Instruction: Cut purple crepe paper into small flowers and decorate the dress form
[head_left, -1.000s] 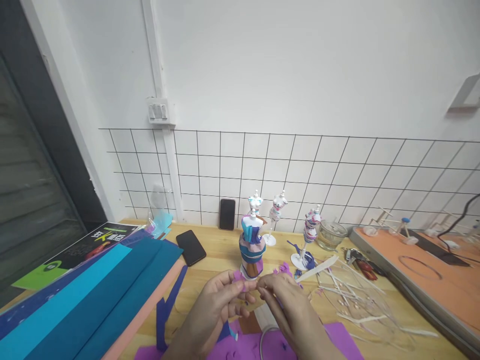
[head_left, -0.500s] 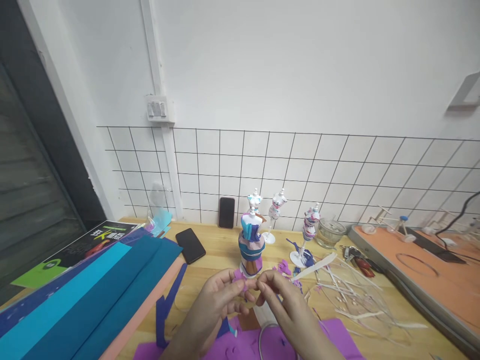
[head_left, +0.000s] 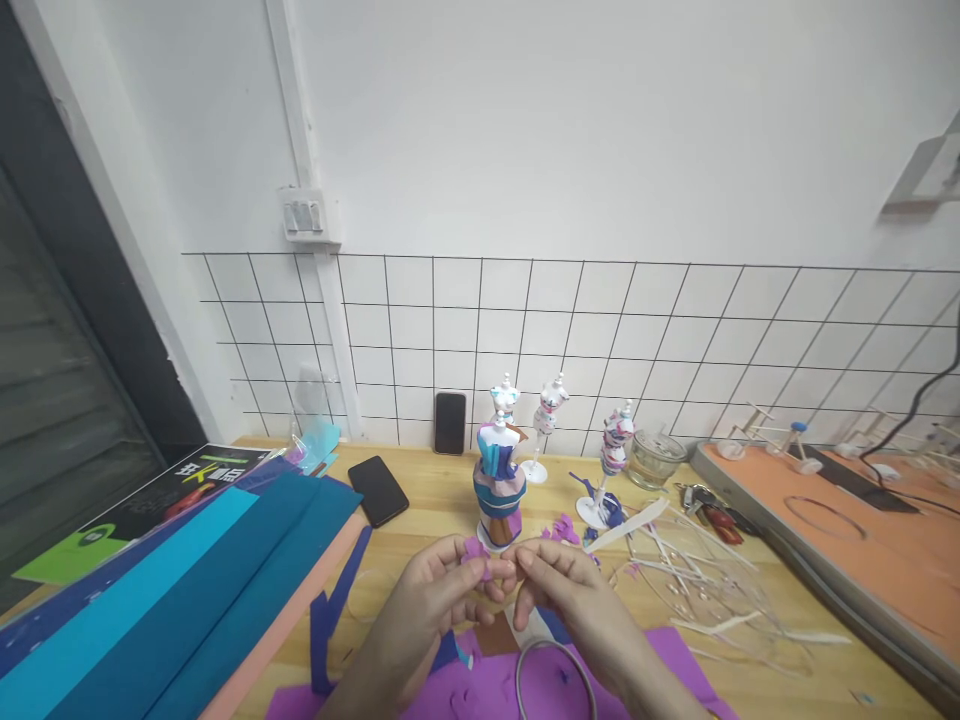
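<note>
My left hand (head_left: 426, 600) pinches a small purple scrap of paper or thin sheet (head_left: 474, 549) between thumb and fingers. Close against its fingertips, my right hand (head_left: 574, 592) has thumb and forefinger pressed together; whatever lies between them is too small to make out. Just beyond both hands stands a miniature dress form (head_left: 500, 490) wrapped in blue, teal, pink and purple strips. Below the hands lie a purple sheet (head_left: 480, 692), a metal ring (head_left: 518, 682) and a brown piece (head_left: 495, 637).
Three smaller white dress forms (head_left: 551, 400) stand behind. Rolled coloured sheets (head_left: 180, 590) fill the left; a phone (head_left: 378, 491) lies beside them, another (head_left: 450, 423) leans on the wall. Rightward are tangled clear strips (head_left: 697, 570), a glass bowl (head_left: 655, 460), keys (head_left: 712, 512) and an orange board (head_left: 832, 540).
The view has shifted slightly. My right hand has turned a little, its fingertips still by the left ones. My left hand keeps the purple scrap.
</note>
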